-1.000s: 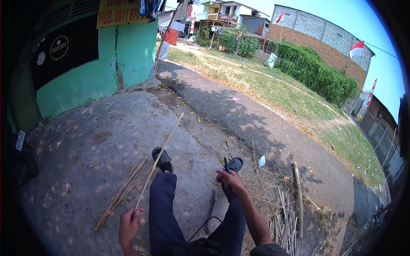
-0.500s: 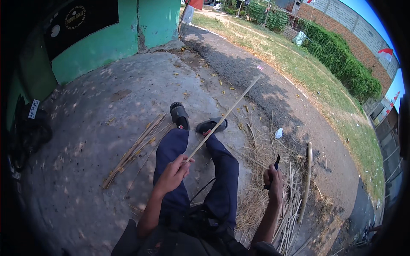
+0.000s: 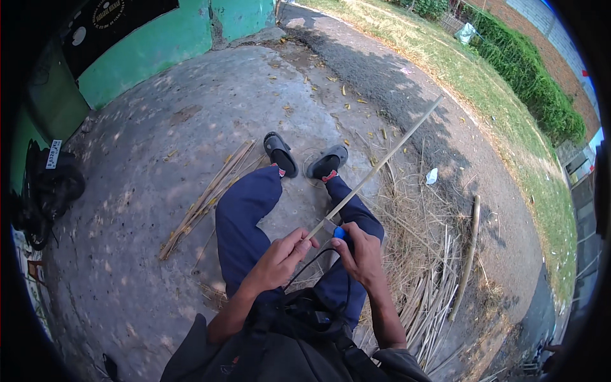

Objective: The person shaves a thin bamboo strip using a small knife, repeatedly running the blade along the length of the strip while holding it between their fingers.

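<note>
My left hand [image 3: 280, 260] is closed around the near end of a long pale stick [image 3: 382, 162], which looks like a split bamboo strip. The stick slants up and away to the right, across my right leg, with its far end over the paved path. My right hand [image 3: 361, 253] grips a knife by its blue handle [image 3: 341, 234]. The short blade [image 3: 329, 225] lies against or very near the stick, just beyond my left fingers; contact is hard to make out. Both hands are close together above my lap.
Several thin sticks [image 3: 207, 200] lie on the concrete left of my legs. To the right are dry shavings [image 3: 407, 219], a heap of pale strips [image 3: 433, 293] and a thicker pole [image 3: 468, 258]. A motorcycle [image 3: 48, 191] stands at far left, by a green wall [image 3: 149, 54].
My right hand has brought the knife from the right side in to the stick. My left hand has shifted slightly right and down with the stick. My knees have spread wider.
</note>
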Motion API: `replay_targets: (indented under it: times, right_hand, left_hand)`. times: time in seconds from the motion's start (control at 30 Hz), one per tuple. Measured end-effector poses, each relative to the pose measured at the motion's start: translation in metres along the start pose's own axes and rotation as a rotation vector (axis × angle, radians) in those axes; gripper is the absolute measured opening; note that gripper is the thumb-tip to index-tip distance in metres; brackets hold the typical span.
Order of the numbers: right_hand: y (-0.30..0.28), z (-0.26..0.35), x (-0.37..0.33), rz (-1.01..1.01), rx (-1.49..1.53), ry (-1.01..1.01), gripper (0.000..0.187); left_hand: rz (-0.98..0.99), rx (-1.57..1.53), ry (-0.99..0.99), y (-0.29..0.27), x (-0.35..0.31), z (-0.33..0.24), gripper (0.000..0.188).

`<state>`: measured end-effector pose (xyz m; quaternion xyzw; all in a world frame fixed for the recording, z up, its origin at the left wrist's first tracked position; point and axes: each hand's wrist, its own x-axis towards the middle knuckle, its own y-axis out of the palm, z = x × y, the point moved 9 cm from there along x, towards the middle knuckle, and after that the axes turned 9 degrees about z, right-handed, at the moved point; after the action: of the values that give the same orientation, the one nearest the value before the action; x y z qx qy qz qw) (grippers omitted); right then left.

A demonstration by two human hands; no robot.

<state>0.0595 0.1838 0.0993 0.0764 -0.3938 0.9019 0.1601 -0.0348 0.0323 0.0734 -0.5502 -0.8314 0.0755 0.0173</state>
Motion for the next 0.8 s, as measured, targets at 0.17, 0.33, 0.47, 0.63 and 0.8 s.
replay_targets:
  times: [0.17,0.33,0.47,0.63,0.8]
  right_hand:
    - [0.03,-0.021,0.013,0.085,-0.063,0.011,0.03]
    - [0.041,-0.037,0.019,0.078,-0.092,0.045,0.027]
    - [0.049,-0.053,0.015,0.074,-0.101,0.079,0.026]
    - [0.046,-0.055,0.022,0.023,-0.132,0.106,0.025]
    - [0.044,-0.053,0.024,-0.003,-0.172,0.09,0.025]
  left_hand:
    - [-0.036,-0.046,0.0,-0.008,0.008,0.014,0.027]
    - [-0.107,0.025,0.04,-0.013,0.02,0.027,0.028]
    - [-0.127,0.068,0.012,-0.014,0.027,0.036,0.028]
    - [-0.152,0.1,0.016,-0.018,0.029,0.041,0.026]
    - [-0.082,0.143,-0.095,-0.016,0.026,0.039,0.024]
